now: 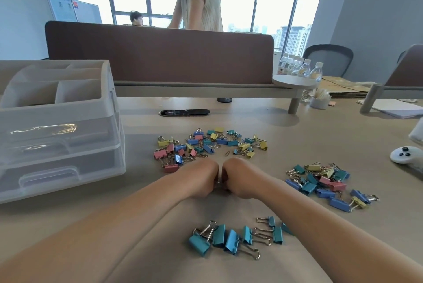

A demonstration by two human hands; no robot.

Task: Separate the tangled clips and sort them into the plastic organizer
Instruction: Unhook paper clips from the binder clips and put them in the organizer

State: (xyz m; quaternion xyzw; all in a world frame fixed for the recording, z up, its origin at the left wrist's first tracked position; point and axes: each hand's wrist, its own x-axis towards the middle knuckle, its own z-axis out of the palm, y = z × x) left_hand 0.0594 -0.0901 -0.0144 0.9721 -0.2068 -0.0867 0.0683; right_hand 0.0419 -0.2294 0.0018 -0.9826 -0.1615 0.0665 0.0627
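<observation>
Pulling clips apart is the step we are on. Our left hand (201,179) and right hand (239,179) meet knuckle to knuckle over the table (297,136). The fingers are curled in tight, and each hand holds one side of a small knot (219,183) of clips. We see only a bit of silver wire between them. A far pile (206,145) and a right pile (320,185) lie mixed. A blue row (235,234) lies near us, sorted. The organizer (57,108) stands on the left, well apart. Next, we think, we must twist and tug gently till the wires slip free, then put each clip with its colour
</observation>
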